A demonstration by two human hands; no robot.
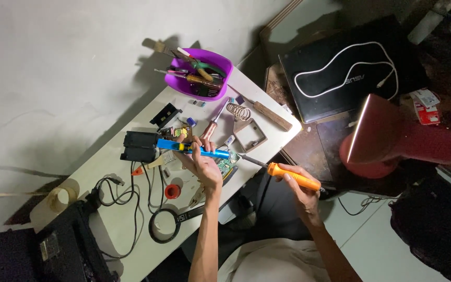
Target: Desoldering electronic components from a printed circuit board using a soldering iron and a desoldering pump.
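right hand (299, 184) closed around orange soldering iron (292, 175), long axis pointing up-left, tip just beside green circuit board (227, 166). left hand (203, 163) nearer, resting on board, fingers wrapped around blue tool (194, 149) lying crosswise on white table (267, 107).

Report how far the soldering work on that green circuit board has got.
Set up: the green circuit board lies at the table's edge, tools out around it. In hand: the left hand holds a blue desoldering pump over it, and the right hand aims the orange soldering iron at it. Left: the joints are too small to judge.
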